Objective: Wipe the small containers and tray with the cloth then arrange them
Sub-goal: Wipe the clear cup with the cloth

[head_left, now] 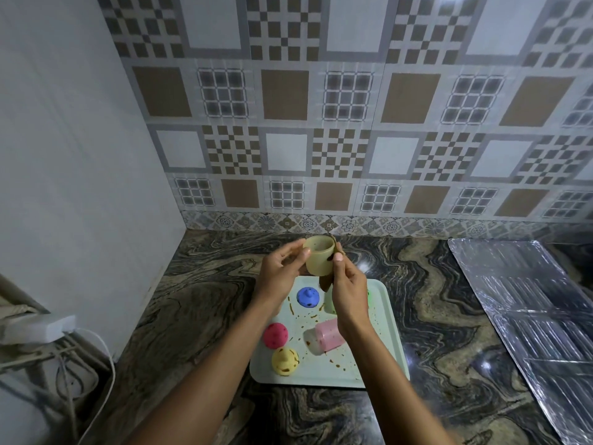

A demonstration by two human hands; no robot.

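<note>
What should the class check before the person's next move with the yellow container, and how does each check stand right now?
1. Left hand holds the yellow container firmly: ok, fingers and thumb grip its side above the tray.
2. Cloth ready: ok, the right hand pinches it against the container.
3. Tray surface clean: not ok, brown spots and streaks across it.
4. Pink container upright: not ok, it lies on its side on the tray.
5. Green container clean: cannot tell, the right hand hides most of it.
</note>
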